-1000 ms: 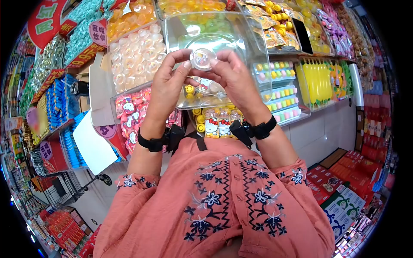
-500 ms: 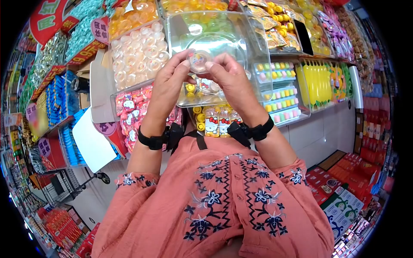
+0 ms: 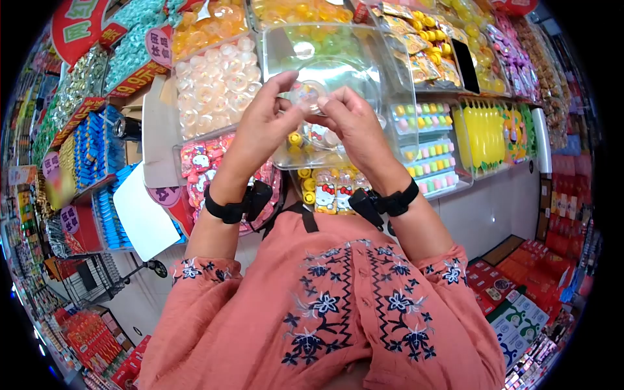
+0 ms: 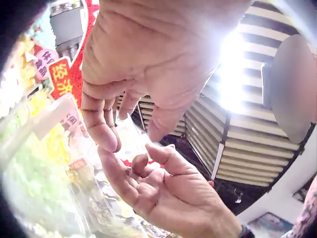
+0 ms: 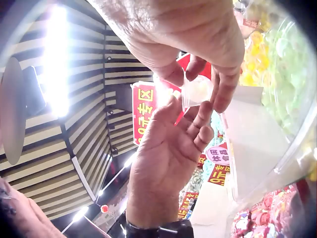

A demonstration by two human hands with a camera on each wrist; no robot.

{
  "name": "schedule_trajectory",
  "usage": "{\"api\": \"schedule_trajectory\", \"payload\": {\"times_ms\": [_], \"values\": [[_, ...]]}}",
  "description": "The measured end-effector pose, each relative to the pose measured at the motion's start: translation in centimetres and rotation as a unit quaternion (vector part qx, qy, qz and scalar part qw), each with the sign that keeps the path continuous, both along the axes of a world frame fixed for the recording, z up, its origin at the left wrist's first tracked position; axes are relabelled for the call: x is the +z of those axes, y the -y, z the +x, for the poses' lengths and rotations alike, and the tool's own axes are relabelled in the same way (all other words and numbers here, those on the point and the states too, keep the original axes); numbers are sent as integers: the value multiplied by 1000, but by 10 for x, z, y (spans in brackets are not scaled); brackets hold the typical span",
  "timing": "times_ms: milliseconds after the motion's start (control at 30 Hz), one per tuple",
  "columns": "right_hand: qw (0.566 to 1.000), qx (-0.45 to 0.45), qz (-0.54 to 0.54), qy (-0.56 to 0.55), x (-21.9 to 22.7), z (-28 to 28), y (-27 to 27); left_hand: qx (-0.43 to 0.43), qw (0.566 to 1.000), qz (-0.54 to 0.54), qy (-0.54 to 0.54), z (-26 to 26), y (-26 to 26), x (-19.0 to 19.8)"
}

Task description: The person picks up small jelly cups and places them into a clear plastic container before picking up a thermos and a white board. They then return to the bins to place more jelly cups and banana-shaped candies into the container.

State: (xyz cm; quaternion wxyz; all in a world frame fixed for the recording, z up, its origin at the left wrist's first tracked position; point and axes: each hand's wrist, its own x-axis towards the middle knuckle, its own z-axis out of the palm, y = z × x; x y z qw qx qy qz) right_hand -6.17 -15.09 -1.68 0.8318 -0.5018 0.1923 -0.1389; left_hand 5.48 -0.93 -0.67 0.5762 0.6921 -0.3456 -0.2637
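A small clear round cup point(image 3: 307, 96) with a printed top is up over a large transparent bin lid point(image 3: 276, 49). My right hand point(image 3: 356, 123) pinches its right edge between thumb and fingers; in the right wrist view the cup point(image 5: 199, 91) shows between the fingertips of that hand point(image 5: 195, 37). At the cup's left side, my left hand point(image 3: 261, 130) has its index finger raised and apart from the thumb. The left wrist view shows the left hand point(image 4: 143, 59) with loosely bent fingers close to the cup; whether they touch it is unclear.
Bins of pale jelly cups point(image 3: 214, 91), pink packets point(image 3: 205, 162) and yellow items point(image 3: 478, 130) surround the hands. Trays of coloured pieces point(image 3: 426, 146) lie right. A black phone-like object point(image 3: 465, 66) is at upper right, a white sheet point(image 3: 144, 214) lower left, a cart point(image 3: 91, 279) beyond.
My left fingers have come away from their pinch on the cup and spread apart. The right hand keeps its pinch. The head view has shifted slightly.
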Motion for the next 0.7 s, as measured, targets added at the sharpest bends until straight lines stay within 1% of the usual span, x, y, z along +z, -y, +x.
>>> {"api": "schedule_trajectory", "payload": {"times_ms": [67,167,200,300,400,433,467,533,600,700], "values": [[1000,-2,-23,-2,-3,4,4,-6,984,21,179,3,3,14],[994,13,-105,-40,5,14,8,-25,954,22,298,12,6,29],[993,6,-106,-42,11,17,5,-24,922,-14,385,19,9,25],[985,18,-163,-48,-4,27,12,-24,919,34,391,24,9,25],[987,37,-141,-62,-10,33,13,-16,915,41,401,35,9,17],[990,31,-128,-50,-10,35,13,-15,914,38,404,42,9,14],[992,26,-114,-39,-8,37,12,9,916,49,398,54,9,9],[995,15,-95,-25,-4,39,14,55,918,72,386,94,8,-3],[996,5,-86,-22,0,39,25,111,902,81,410,143,6,-15],[994,17,-94,-49,4,36,40,159,872,145,440,214,6,-50]]}}
